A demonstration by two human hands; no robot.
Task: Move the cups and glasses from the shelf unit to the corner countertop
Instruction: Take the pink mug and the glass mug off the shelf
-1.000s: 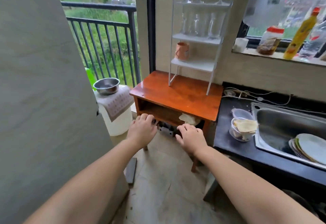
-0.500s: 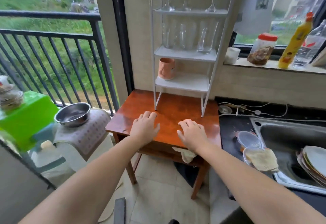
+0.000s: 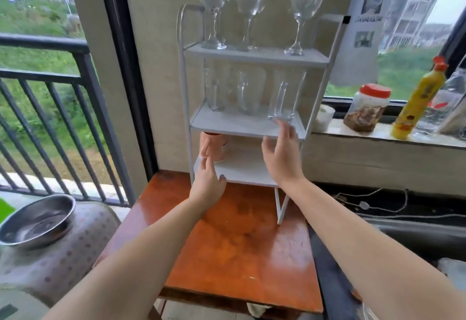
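Hands empty, fingers spread: left hand [image 3: 207,183] just below pink cup [image 3: 213,146]; right hand [image 3: 282,154] under glass mug [image 3: 283,101].

I have a single view, worn on the person's head, looking forward and slightly down at close range. The white shelf unit [image 3: 254,120] fills twelve o'clock, near enough that its wine glasses are cut off at the top edge. The wooden counter [image 3: 242,249] spreads below it toward six o'clock. Both forearms enter from the bottom edge, at seven and five o'clock.
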